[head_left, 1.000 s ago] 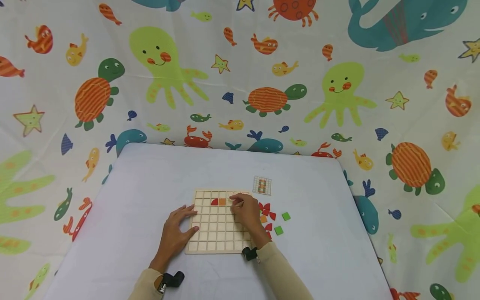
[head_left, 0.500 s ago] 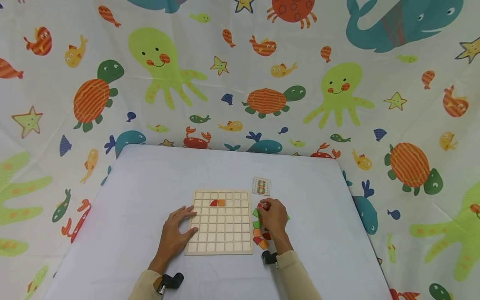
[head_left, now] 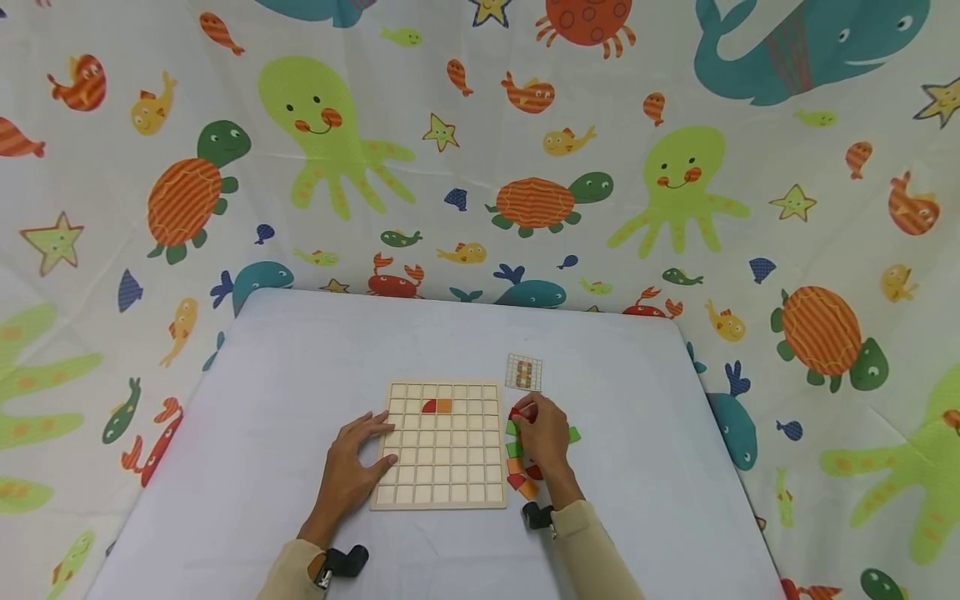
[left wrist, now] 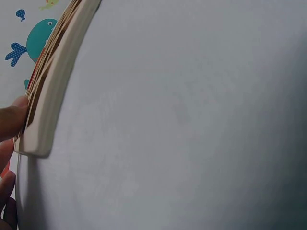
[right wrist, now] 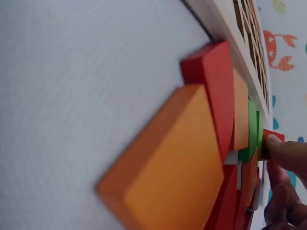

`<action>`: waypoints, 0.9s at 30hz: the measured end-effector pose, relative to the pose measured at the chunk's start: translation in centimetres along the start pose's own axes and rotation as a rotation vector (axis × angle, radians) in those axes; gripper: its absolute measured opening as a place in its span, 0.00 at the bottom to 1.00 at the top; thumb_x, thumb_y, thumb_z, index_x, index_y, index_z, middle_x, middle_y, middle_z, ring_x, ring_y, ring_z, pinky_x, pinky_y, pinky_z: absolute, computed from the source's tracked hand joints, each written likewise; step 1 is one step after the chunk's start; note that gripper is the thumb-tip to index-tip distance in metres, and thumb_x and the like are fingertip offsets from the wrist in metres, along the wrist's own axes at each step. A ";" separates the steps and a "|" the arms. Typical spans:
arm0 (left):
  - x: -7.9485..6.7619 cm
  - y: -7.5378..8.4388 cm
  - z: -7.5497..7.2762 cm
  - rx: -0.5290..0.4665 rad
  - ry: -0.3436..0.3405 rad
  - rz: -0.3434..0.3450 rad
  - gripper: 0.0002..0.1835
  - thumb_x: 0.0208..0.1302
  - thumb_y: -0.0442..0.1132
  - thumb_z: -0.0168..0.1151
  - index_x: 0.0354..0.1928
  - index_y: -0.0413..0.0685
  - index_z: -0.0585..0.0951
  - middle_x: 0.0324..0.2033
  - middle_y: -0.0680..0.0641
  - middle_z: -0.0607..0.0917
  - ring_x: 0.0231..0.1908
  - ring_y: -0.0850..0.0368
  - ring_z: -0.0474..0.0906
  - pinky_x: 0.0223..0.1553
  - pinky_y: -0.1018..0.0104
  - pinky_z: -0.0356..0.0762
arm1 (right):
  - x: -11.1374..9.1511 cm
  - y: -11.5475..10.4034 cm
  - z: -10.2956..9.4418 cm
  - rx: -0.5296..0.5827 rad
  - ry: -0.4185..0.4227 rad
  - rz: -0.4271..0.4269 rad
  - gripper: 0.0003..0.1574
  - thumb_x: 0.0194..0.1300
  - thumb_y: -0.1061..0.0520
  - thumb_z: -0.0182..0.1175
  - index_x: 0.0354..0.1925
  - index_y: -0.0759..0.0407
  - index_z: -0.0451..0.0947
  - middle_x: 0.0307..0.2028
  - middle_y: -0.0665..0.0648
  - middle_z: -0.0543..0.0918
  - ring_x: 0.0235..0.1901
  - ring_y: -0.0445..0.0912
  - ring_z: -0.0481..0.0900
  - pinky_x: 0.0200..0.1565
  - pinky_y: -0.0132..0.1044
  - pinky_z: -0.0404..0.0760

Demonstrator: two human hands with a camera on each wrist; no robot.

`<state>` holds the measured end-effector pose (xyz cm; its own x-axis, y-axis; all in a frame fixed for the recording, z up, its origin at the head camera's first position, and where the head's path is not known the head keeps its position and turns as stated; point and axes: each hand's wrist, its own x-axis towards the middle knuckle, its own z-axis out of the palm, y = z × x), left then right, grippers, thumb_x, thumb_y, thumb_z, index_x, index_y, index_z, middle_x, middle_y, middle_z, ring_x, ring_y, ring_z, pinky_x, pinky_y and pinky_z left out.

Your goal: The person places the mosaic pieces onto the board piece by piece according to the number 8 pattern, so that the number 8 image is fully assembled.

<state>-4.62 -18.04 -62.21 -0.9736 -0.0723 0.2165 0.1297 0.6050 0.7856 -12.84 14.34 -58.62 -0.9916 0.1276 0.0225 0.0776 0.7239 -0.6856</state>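
The wooden grid board (head_left: 438, 475) lies flat, with a red quarter-circle piece (head_left: 429, 407) beside an orange square piece (head_left: 445, 406) in its second row. My left hand (head_left: 348, 465) rests at the board's left edge, thumb and fingers spread apart; the left wrist view has the thumb (left wrist: 13, 120) against that edge. To the right of the board my right hand (head_left: 546, 432) is over the loose pieces. Between thumb and fingers it pinches a small red piece (right wrist: 271, 136), partly hidden by the thumb. Green pieces (head_left: 513, 449) lie just below those fingertips.
A small pattern card (head_left: 523, 372) lies beyond the board's upper right corner. Several orange (right wrist: 177, 163), red (right wrist: 218, 86) and green blocks crowd along the board's right side, some hidden under the right hand. A printed sea-animal cloth (head_left: 450, 167) hangs behind the white table (head_left: 660, 500).
My right hand has moved right, from over the board's upper right cells to the loose pieces, and pinches a red piece there. The left hand has stayed at the board's edge.
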 end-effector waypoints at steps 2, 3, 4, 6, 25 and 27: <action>-0.1 -0.1 0.0 0.002 0.001 0.002 0.28 0.55 0.33 0.81 0.60 0.48 0.86 0.70 0.43 0.82 0.75 0.37 0.68 0.73 0.31 0.63 | -0.1 -0.1 0.2 0.023 -0.001 0.005 0.08 0.65 0.58 0.75 0.40 0.50 0.84 0.32 0.51 0.84 0.31 0.45 0.78 0.32 0.36 0.76; -0.1 -0.1 0.0 0.001 0.002 0.004 0.28 0.54 0.33 0.81 0.60 0.48 0.86 0.70 0.43 0.82 0.75 0.37 0.69 0.73 0.30 0.63 | -0.1 -0.2 0.4 0.037 0.004 0.005 0.08 0.65 0.58 0.75 0.40 0.50 0.84 0.32 0.51 0.84 0.31 0.45 0.78 0.32 0.36 0.76; -0.1 -0.1 0.0 0.001 0.000 0.003 0.28 0.54 0.33 0.82 0.60 0.48 0.86 0.70 0.43 0.82 0.75 0.37 0.69 0.73 0.31 0.63 | -0.1 -0.4 0.5 0.054 0.006 0.006 0.08 0.65 0.58 0.75 0.40 0.49 0.85 0.32 0.51 0.84 0.31 0.44 0.78 0.31 0.36 0.75; -0.2 -0.3 0.0 0.001 0.001 0.005 0.29 0.54 0.33 0.82 0.59 0.48 0.86 0.70 0.43 0.82 0.75 0.37 0.69 0.73 0.31 0.63 | -0.2 -0.7 0.9 0.096 0.004 0.006 0.08 0.65 0.57 0.75 0.40 0.48 0.85 0.32 0.50 0.84 0.30 0.43 0.77 0.30 0.35 0.74; -0.1 -0.4 0.1 0.002 -0.008 -0.006 0.28 0.56 0.34 0.81 0.60 0.49 0.85 0.70 0.45 0.82 0.76 0.38 0.69 0.74 0.30 0.63 | 0.9 -5.8 5.6 0.109 -0.175 -0.069 0.05 0.67 0.57 0.74 0.38 0.47 0.86 0.30 0.47 0.84 0.28 0.39 0.79 0.29 0.35 0.75; 0.0 -0.4 0.1 0.003 -0.006 -0.008 0.28 0.56 0.35 0.81 0.60 0.49 0.85 0.70 0.45 0.82 0.76 0.39 0.69 0.74 0.31 0.63 | 0.9 -5.9 5.9 0.089 -0.166 -0.082 0.04 0.67 0.56 0.74 0.37 0.47 0.87 0.29 0.47 0.83 0.28 0.40 0.77 0.28 0.36 0.74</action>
<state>-4.66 -18.26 -62.59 -0.9757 -0.0720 0.2069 0.1217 0.6072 0.7852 -14.83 6.17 -58.79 -0.9982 -0.0482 -0.0349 -0.0059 0.6636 -0.7481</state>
